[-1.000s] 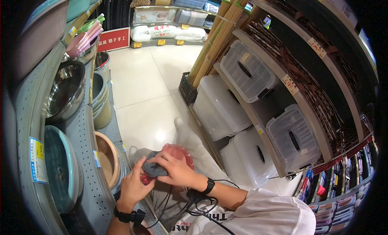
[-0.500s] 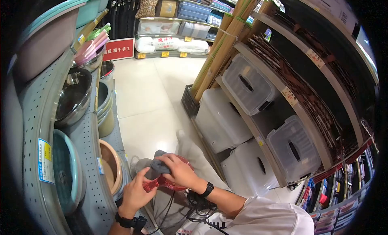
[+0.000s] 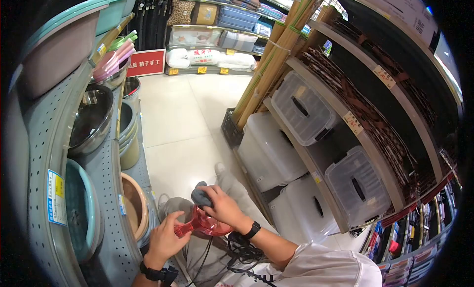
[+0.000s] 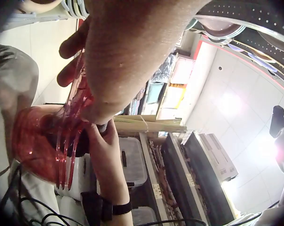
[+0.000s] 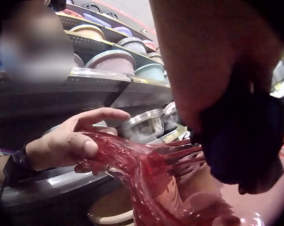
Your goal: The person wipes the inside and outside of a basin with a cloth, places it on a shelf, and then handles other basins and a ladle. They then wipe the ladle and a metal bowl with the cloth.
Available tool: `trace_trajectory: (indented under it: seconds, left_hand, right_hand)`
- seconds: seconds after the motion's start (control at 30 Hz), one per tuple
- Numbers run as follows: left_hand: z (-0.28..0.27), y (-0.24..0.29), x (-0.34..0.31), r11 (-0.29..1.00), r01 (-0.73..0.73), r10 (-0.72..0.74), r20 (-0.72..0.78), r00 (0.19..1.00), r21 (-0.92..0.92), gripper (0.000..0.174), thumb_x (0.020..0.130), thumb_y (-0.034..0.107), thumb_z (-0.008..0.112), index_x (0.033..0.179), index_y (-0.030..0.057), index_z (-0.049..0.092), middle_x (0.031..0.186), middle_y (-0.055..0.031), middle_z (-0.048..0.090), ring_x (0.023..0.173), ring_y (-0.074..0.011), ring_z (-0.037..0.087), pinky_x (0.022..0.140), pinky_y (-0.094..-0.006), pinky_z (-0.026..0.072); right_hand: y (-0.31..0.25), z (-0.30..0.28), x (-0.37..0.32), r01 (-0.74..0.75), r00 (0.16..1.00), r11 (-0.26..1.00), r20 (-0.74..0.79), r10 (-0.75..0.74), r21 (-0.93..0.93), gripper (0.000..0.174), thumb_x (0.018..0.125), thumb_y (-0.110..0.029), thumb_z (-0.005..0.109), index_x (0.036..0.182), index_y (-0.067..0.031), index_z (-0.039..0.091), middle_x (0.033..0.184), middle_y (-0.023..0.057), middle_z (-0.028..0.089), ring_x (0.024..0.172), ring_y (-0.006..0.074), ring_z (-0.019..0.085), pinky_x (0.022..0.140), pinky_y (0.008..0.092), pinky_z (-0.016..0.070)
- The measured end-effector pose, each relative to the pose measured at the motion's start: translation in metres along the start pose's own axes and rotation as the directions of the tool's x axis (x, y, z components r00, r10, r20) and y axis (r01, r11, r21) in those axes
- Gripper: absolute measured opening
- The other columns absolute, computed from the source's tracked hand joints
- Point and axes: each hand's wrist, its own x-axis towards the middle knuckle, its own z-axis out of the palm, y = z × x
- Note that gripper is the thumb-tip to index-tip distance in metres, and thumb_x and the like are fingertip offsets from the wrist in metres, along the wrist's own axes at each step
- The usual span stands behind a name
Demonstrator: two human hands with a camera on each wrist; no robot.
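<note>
A translucent red plastic water scoop (image 3: 217, 227) lies over the person's lap in the head view. My left hand (image 3: 165, 240) grips its handle (image 5: 116, 153) between thumb and fingers, on the left. In my right hand (image 3: 224, 206) is a bunched dark grey cloth (image 3: 200, 194), held at the far side of the scoop, just above where the handle joins the bowl. The right wrist view shows that cloth as a dark lump over the bowl. From the left wrist, the scoop's round bowl (image 4: 31, 141) appears beyond the handle, with the right hand behind it.
Shelves of basins (image 3: 81, 208) and buckets (image 3: 129, 151) line the left. Clear lidded storage boxes (image 3: 301, 109) fill the rack on the right, beside bundled bamboo poles (image 3: 266, 69). Black cables (image 3: 242, 250) hang across the lap.
The right hand with the cloth has moved off the scoop's handle, away from the left hand and forward. More of the red handle now shows. The left hand keeps its hold.
</note>
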Motion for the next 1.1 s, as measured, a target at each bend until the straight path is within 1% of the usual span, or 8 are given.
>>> trace_trajectory:
  seconds: [0.23,0.3,0.63,0.7,0.83,0.93,1.0,1.1]
  left_hand:
    - [0.0,-0.002,0.0,1.0,0.004,-0.004,0.009,1.0,0.015,0.061,0.077,0.021,0.081,0.131,0.014,0.055,0.097,-0.0055,0.074,0.086,-0.0304,0.073,0.074,-0.043,0.0575]
    - [0.0,0.0,0.0,1.0,0.023,-0.023,0.018,1.0,0.014,0.059,0.077,0.022,0.081,0.13,0.0135,0.056,0.1,-0.006,0.074,0.088,-0.0303,0.073,0.075,-0.0429,0.0573]
    - [0.0,0.0,0.0,0.999,0.045,-0.045,0.027,0.999,0.003,0.058,0.078,0.023,0.08,0.129,0.013,0.056,0.101,-0.0066,0.074,0.09,-0.0327,0.073,0.076,-0.0448,0.0569]
    - [0.0,-0.001,-0.001,0.999,0.048,-0.047,0.03,0.998,-0.006,0.058,0.077,0.023,0.08,0.129,0.0133,0.056,0.101,-0.0065,0.074,0.089,-0.0324,0.073,0.076,-0.0446,0.057]
    - [-0.001,-0.001,0.0,0.999,0.039,-0.038,0.025,0.999,-0.031,0.056,0.077,0.023,0.081,0.128,0.0136,0.057,0.1,-0.0063,0.075,0.089,-0.0317,0.073,0.075,-0.0444,0.057]
    - [-0.001,0.0,0.0,0.999,0.04,-0.039,0.019,0.999,-0.02,0.055,0.077,0.022,0.081,0.126,0.0137,0.058,0.1,-0.0055,0.075,0.089,-0.0311,0.073,0.075,-0.0439,0.0571]
    - [0.0,-0.003,-0.001,1.0,0.022,-0.022,0.0,1.0,0.002,0.053,0.077,0.023,0.081,0.124,0.0141,0.059,0.1,-0.0049,0.075,0.089,-0.0311,0.073,0.075,-0.0435,0.0572]
    - [0.0,-0.002,-0.001,1.0,0.014,-0.013,-0.021,1.0,0.016,0.052,0.077,0.023,0.081,0.123,0.0145,0.059,0.101,-0.0044,0.075,0.089,-0.0312,0.073,0.075,-0.0434,0.0573]
  right_hand:
    - [0.011,0.001,0.0,0.003,1.0,1.0,-0.03,-0.004,-0.01,0.06,0.083,-0.017,0.075,0.138,-0.0153,0.051,0.126,0.0161,0.057,0.105,0.0422,0.064,0.087,0.0468,0.0556]
    - [0.016,0.002,0.0,0.02,0.999,1.0,-0.035,-0.02,-0.022,0.061,0.083,-0.018,0.076,0.137,-0.0154,0.049,0.119,0.0178,0.057,0.1,0.043,0.065,0.083,0.0494,0.0567]
    - [0.036,0.002,-0.005,0.009,1.0,0.998,-0.025,-0.011,-0.064,0.06,0.081,-0.017,0.077,0.133,-0.0136,0.048,0.117,0.0186,0.057,0.098,0.0447,0.065,0.081,0.0508,0.0561]
    - [0.035,0.002,-0.005,-0.044,0.999,0.998,0.008,0.045,-0.048,0.062,0.079,-0.015,0.078,0.134,-0.013,0.048,0.123,0.0203,0.055,0.103,0.0444,0.063,0.086,0.0493,0.0546]
    - [0.025,-0.006,-0.008,-0.081,0.995,0.995,0.045,0.084,-0.065,0.062,0.079,-0.017,0.078,0.133,-0.0133,0.049,0.119,0.0206,0.055,0.099,0.0449,0.064,0.085,0.0501,0.0548]
    - [0.032,-0.002,-0.011,-0.053,0.994,0.993,0.088,0.062,-0.102,0.062,0.079,-0.019,0.079,0.133,-0.0139,0.049,0.116,0.0209,0.054,0.096,0.0456,0.064,0.084,0.0508,0.055]
    - [0.044,0.006,-0.013,0.015,0.987,0.988,0.162,0.01,-0.154,0.063,0.078,-0.022,0.08,0.132,-0.0129,0.048,0.12,0.022,0.054,0.096,0.0466,0.065,0.081,0.052,0.0569]
    - [0.056,0.017,-0.019,0.038,0.973,0.991,0.232,-0.007,-0.13,0.063,0.078,-0.024,0.081,0.133,-0.0146,0.05,0.121,0.0237,0.054,0.098,0.0466,0.065,0.084,0.051,0.0551]
